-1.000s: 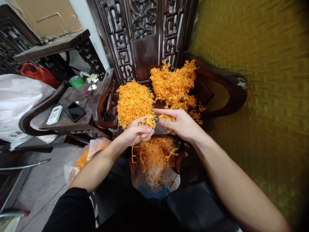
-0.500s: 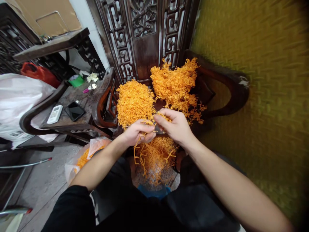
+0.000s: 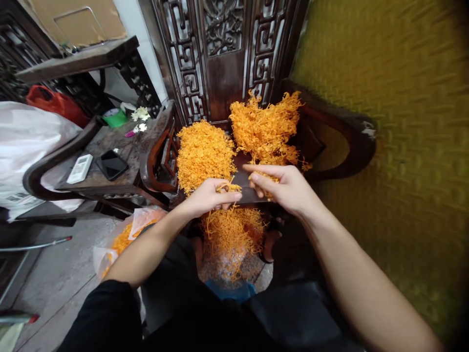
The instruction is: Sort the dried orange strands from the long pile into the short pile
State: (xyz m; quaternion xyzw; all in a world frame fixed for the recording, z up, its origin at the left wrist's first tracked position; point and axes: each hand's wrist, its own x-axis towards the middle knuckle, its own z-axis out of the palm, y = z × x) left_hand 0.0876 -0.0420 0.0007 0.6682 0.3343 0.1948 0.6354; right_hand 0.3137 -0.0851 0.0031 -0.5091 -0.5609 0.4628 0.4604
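My left hand (image 3: 210,197) is closed around a few thin orange branched stems (image 3: 230,187), which stick out past the thumb. To its right, my right hand (image 3: 280,186) pinches more of the orange stems, partly hidden by its fingers, with the index finger stretched out. A gap separates the two hands. Just behind the left hand stands a dense pile of small curly orange pieces (image 3: 205,154) on the dark wooden chair seat (image 3: 247,196). Beyond the right hand is a looser, tangled orange heap (image 3: 266,127). Loose bare orange stems (image 3: 234,230) lie below, between my knees.
A side table on the left holds a phone (image 3: 112,165), a white remote (image 3: 79,168), green tape (image 3: 115,118) and small flowers. A plastic bag with orange pieces (image 3: 122,239) is on the floor. The chair's curved armrest (image 3: 361,142) borders the right, beside yellow textured sheeting (image 3: 395,73).
My hands were together over the orange stems and are now apart. The right hand has moved to the right, with orange pieces in its fingers; the stems hanging below the left hand show less.
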